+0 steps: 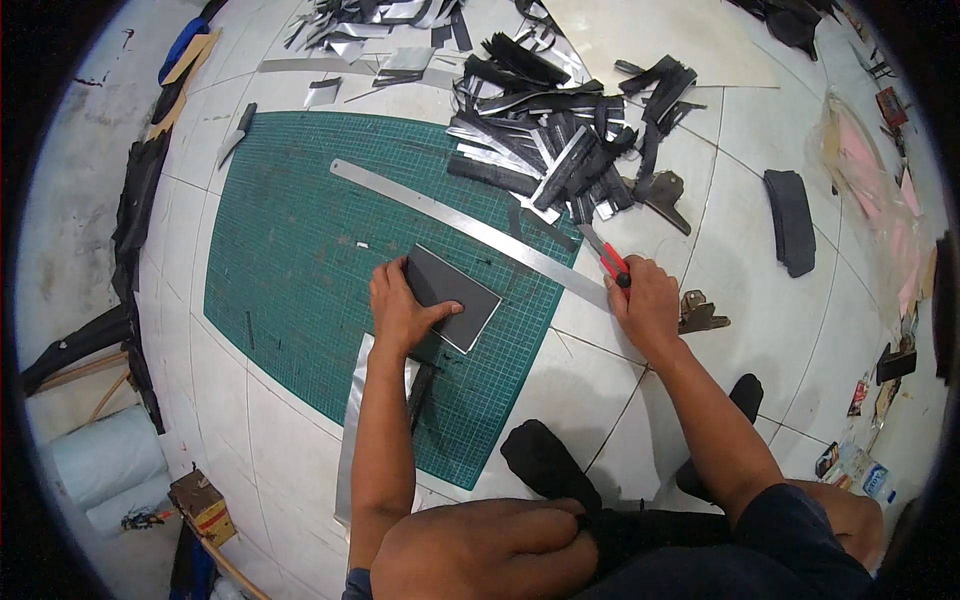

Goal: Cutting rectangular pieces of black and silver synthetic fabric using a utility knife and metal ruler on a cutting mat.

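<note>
My left hand [402,308] grips a dark grey rectangular piece [455,290] with a pale edge, thumb on top and fingers at its far-left side. The piece is on or just above a green cutting mat [290,240]. My right hand [648,308] is closed round a red utility knife [612,260], its blade end pointing toward a heap of black and silver offcuts [560,140]. A long steel ruler [450,218] lies slantwise across the mat, and its near-right end reaches my right hand. Whether that hand also touches the ruler I cannot tell.
Two metal clips, one by the heap [662,198] and one beside my right hand [702,312], lie on white tiles. A folded dark cloth [790,222] is farther right. Silver sheet [360,400] lies under my left forearm. A small blade-like tool [238,134] sits at the mat's far-left corner.
</note>
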`<state>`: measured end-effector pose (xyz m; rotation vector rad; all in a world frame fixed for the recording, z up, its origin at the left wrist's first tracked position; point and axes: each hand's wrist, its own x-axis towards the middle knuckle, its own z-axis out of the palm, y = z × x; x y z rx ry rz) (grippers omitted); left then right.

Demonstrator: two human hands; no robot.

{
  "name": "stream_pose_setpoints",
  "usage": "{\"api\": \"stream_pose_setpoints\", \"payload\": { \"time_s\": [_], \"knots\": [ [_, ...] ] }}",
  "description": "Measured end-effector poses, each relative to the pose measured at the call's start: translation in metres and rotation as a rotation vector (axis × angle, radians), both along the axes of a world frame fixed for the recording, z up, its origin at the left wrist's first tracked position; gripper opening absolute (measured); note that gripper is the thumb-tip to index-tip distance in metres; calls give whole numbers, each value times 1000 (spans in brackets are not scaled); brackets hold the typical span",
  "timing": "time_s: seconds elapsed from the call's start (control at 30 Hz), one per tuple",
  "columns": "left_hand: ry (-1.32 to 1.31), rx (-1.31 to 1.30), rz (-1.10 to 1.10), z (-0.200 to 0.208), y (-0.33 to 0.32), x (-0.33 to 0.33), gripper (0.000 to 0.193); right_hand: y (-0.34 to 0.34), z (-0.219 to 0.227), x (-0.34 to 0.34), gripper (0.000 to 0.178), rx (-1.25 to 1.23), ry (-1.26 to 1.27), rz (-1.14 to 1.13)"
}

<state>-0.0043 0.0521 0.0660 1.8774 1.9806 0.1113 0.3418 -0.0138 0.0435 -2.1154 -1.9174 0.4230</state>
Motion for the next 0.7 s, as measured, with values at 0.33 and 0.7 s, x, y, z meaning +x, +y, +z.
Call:
{"api": "stream_pose_setpoints", "payload": {
  "time_s": [0.33,0.7],
  "knots": [
    [78,214,-13,-2,-11,-11,96,14,23,-66,54,182,201,152],
    [-710,151,129,28,-19,-23,44,39,44,-124,37,-269,900,408]
  ]
}}
